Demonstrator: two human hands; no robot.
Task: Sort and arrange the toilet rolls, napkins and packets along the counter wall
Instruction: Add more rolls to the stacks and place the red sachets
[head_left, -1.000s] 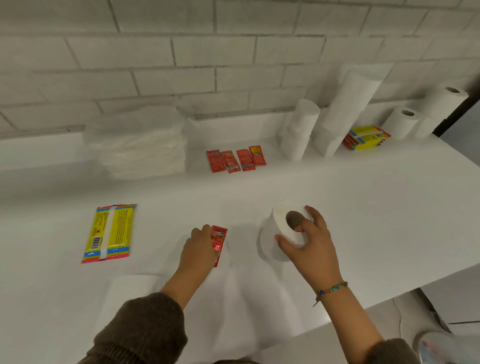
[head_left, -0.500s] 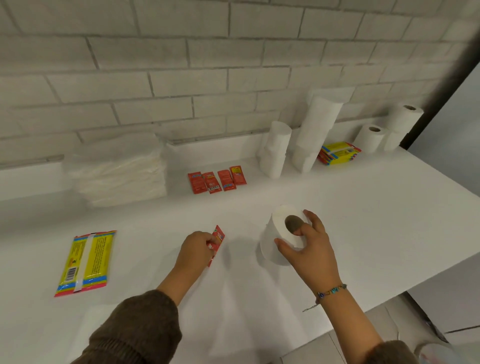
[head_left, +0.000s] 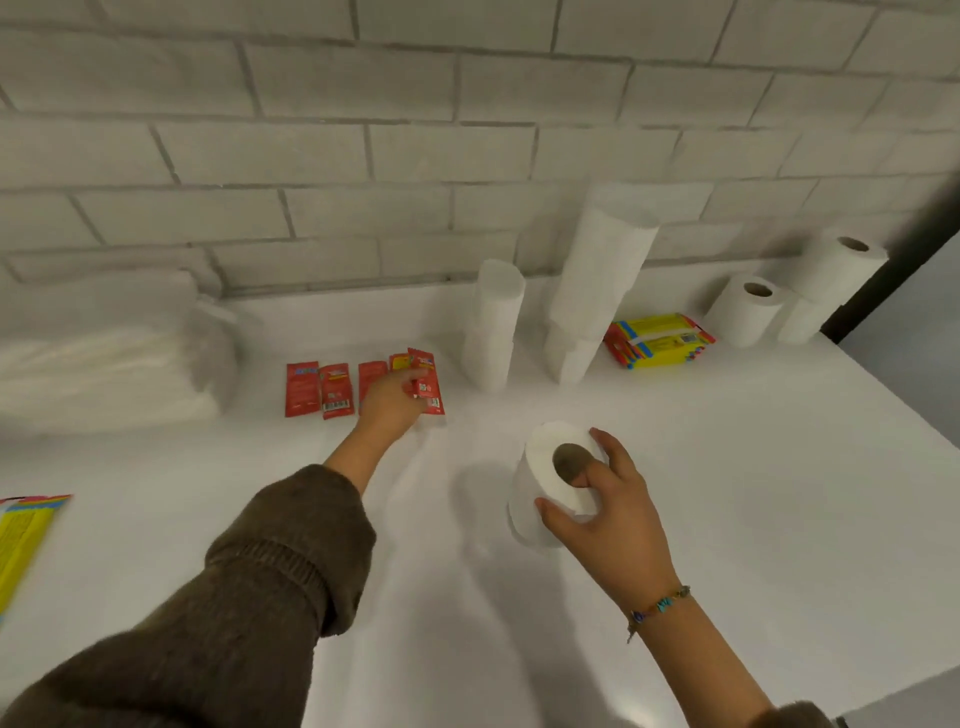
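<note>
White counter (head_left: 753, 467) meets a pale brick wall (head_left: 467, 156); at its foot lie a napkin stack (head_left: 104, 358), a row of red packets (head_left: 319, 389) and two stacks of toilet rolls (head_left: 493, 322); at the row's right end the left hand (head_left: 389, 402) pinches one more red packet (head_left: 427, 379); its long axis runs toward the wall, parallel with its neighbours, just beside the last one. Nearer the front edge, the right hand (head_left: 608, 519) grips a loose toilet roll (head_left: 545, 488), one finger hooked in the core; the core's axis tilts up toward the viewer, not upright; the stacks lie straight ahead of it, well apart, so the right hand is the nearer to them, and the roll probably needs righting first.
</note>
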